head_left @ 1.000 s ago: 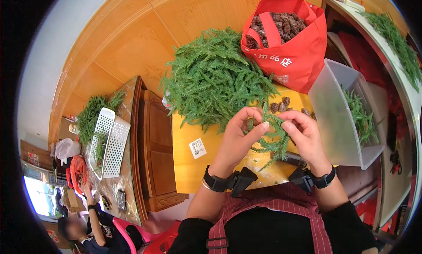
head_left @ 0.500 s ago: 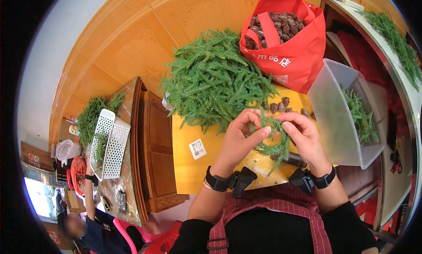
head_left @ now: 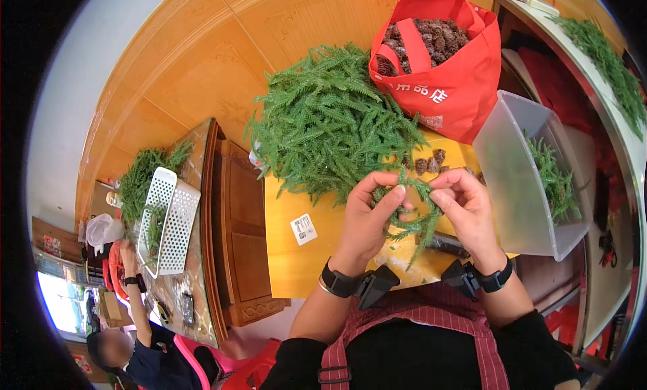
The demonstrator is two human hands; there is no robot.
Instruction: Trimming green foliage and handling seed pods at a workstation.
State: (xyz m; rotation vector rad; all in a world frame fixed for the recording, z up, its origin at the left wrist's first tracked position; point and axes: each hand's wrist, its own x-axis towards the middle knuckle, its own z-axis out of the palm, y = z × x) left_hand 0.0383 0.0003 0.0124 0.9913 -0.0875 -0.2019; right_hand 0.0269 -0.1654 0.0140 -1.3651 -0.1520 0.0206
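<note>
Between my hands, above the yellow table [head_left: 286, 258], is a small ring of green artificial pine sprigs [head_left: 426, 226]. My left hand [head_left: 369, 218] pinches its left side between thumb and fingers. On the upper right of the ring, the thumb and fingertips of my right hand [head_left: 468, 211] close on a sprig. A large heap of green pine sprigs [head_left: 330, 120] lies just beyond my left hand. A few brown pine cones [head_left: 431, 162] rest on the table behind the ring. Partly hidden beneath my right hand is a dark cylindrical thing [head_left: 450, 244].
A red bag [head_left: 465, 86] full of pine cones stands at the back right. Right of my hand sits a translucent bin [head_left: 502, 181] with sprigs. At left are a white perforated basket [head_left: 178, 231] on another table and a seated person [head_left: 145, 353]. A white label [head_left: 303, 229] lies nearby.
My left hand has shifted its hold on the ring, which has turned slightly. My right fingertips have come in closer on the sprig. The person at left has moved an arm.
</note>
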